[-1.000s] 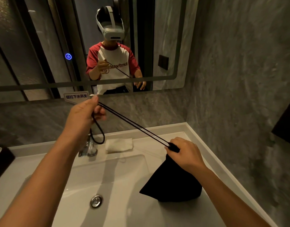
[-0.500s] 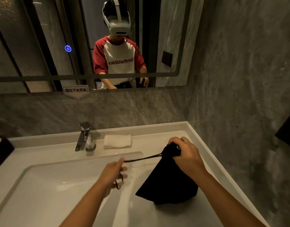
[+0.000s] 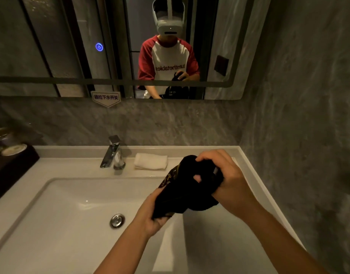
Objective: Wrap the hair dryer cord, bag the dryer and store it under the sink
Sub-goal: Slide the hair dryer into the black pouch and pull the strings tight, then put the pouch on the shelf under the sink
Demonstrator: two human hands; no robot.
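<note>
Black cloth, soft and matte, with a strip of gold print down one side: the bag (image 3: pixel 185 194) is bunched and lumpy. The dryer is presumably inside, though none of it shows. The bag is held in the air over the right edge of the sink (image 3: pixel 51 194), clear of the worktop (image 3: pixel 75 167). The right hand (image 3: pixel 228 175) is clenched round the gathered neck, fingers wrapped into the folds. The left hand (image 3: pixel 152 217) grasps the bottom from below, fingers curled up against the cloth.

Judging by that two-handed hold, the load has some weight and a hard, awkward shape, while the fabric itself is limp and may slide over what it covers. The safest hold is probably this one: a grip at the neck to keep the mouth closed, and a second under the bulk. A tap (image 3: pixel 113 153) and a folded towel (image 3: pixel 151 161) sit behind on the worktop.
</note>
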